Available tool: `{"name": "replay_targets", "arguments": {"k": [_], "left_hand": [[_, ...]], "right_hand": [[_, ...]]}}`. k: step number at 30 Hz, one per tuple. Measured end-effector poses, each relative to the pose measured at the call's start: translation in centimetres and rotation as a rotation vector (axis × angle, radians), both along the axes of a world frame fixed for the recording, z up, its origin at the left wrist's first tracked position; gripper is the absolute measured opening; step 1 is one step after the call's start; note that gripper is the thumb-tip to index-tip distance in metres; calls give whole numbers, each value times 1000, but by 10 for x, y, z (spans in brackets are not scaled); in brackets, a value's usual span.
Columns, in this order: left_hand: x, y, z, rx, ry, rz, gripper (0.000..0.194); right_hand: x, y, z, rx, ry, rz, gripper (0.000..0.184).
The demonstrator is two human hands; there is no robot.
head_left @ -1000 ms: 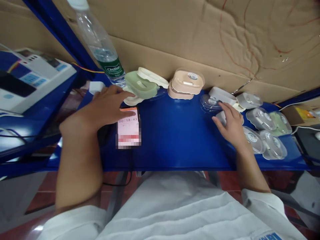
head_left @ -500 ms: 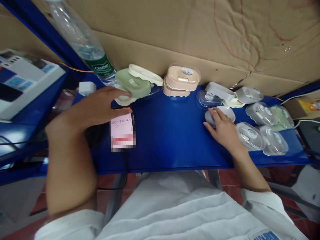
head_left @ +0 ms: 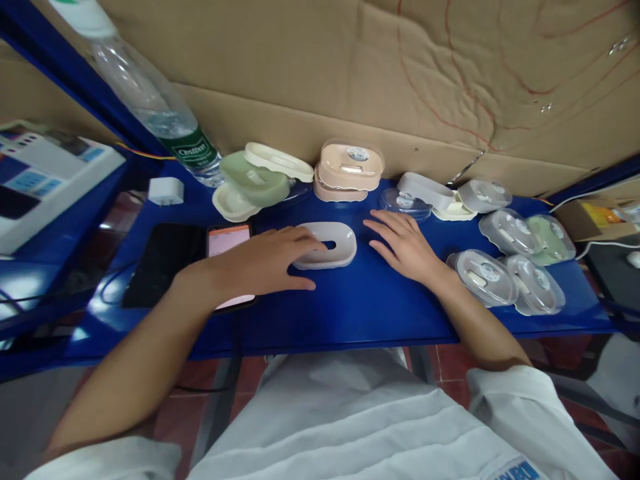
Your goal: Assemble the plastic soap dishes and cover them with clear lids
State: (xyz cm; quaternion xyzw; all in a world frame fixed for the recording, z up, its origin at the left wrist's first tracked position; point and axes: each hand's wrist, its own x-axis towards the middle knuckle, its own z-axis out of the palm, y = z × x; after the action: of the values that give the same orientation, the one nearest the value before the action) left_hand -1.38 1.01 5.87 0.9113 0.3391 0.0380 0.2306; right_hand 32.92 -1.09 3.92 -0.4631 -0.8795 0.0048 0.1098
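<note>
Two bare hands reach over the blue tabletop (head_left: 345,323), where a white oval dish (head_left: 344,255) with a slot in its floor lies between them, near the middle. The left hand (head_left: 260,259) extends across the phone (head_left: 231,240), its fingers over the dish's left end and thumb held apart; whether they touch the dish I cannot tell. The right hand (head_left: 406,248), just beyond the dish's right end, has its fingers spread and grips nothing. Behind the dish stand stacked peach boxes (head_left: 353,167).
</note>
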Motion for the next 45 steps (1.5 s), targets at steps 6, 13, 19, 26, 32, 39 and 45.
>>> {"name": "replay_targets", "arguments": {"k": [6,13,19,26,32,39,45], "left_hand": [[12,12,-10,0,33,-31,33],[1,19,-31,43,-63,-21,36],[-4,21,-30,81,-78,14,35],[0,20,-31,148,-87,3,35],[2,20,-29,159,-94,8,36],[3,20,-32,184,-77,0,37],[4,20,-33,187,-67,-12,38]], "right_hand": [[13,0,-24,85,-92,-376,63],[8,-3,-15,58,-6,-227,56],[14,2,-15,7,98,-173,49],[21,10,-19,113,21,-377,54],[38,11,-14,108,-117,-556,67],[67,17,-7,45,-175,-866,55],[78,27,-21,19,-78,-810,77]]}}
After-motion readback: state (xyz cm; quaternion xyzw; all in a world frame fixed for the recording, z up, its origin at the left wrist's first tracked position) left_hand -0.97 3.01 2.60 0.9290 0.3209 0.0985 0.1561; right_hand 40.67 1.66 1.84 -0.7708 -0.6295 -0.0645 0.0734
